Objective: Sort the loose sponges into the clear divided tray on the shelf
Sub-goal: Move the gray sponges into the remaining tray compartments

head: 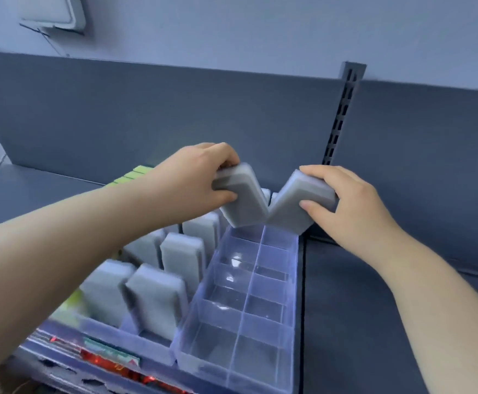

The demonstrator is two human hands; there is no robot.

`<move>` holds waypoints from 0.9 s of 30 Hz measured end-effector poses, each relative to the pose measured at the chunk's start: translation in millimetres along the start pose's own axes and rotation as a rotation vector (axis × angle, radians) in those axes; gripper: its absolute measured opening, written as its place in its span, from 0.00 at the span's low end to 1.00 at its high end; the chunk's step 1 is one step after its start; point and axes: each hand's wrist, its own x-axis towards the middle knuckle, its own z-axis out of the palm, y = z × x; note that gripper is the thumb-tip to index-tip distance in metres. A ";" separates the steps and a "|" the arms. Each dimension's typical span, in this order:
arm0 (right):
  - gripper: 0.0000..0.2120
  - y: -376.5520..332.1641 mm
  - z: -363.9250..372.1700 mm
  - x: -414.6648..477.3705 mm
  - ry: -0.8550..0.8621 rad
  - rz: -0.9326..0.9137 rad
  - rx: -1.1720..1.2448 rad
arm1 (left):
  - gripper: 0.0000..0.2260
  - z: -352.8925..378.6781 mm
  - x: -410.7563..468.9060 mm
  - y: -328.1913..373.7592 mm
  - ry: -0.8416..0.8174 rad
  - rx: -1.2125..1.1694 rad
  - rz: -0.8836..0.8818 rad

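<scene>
The left hand [201, 180] pinches the left sponge [242, 203] by its upper end, thumb on the near face and fingers curled over the far edge. The right hand [354, 206] pinches the right sponge [297, 206] the same way. Both grey sponges hang tilted in a V over the twelve o'clock end of the clear tray [292, 280] on the shelf [374, 308], and their lower corners seem to touch. They look light, soft and squashable, neither slippery nor breakable, so a grip on the upper end probably suits, leaving the lower end free to enter a compartment. Standing sponges [152, 297] fill the bin at the tray's nine o'clock. I can see no brand on the sponges, and the label strip [112, 356] at seven o'clock shows red and green print too blurred to read.
</scene>
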 end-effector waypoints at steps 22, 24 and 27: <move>0.21 -16.2 27.9 14.4 -0.123 0.303 -0.169 | 0.16 41.9 61.6 -29.8 -0.310 -0.005 0.278; 0.21 -10.6 28.6 14.2 -0.153 0.299 -0.168 | 0.16 45.0 62.5 -28.5 -0.332 0.016 0.265; 0.20 -5.0 30.4 13.7 -0.181 0.296 -0.147 | 0.17 52.3 61.7 -25.7 -0.370 0.050 0.243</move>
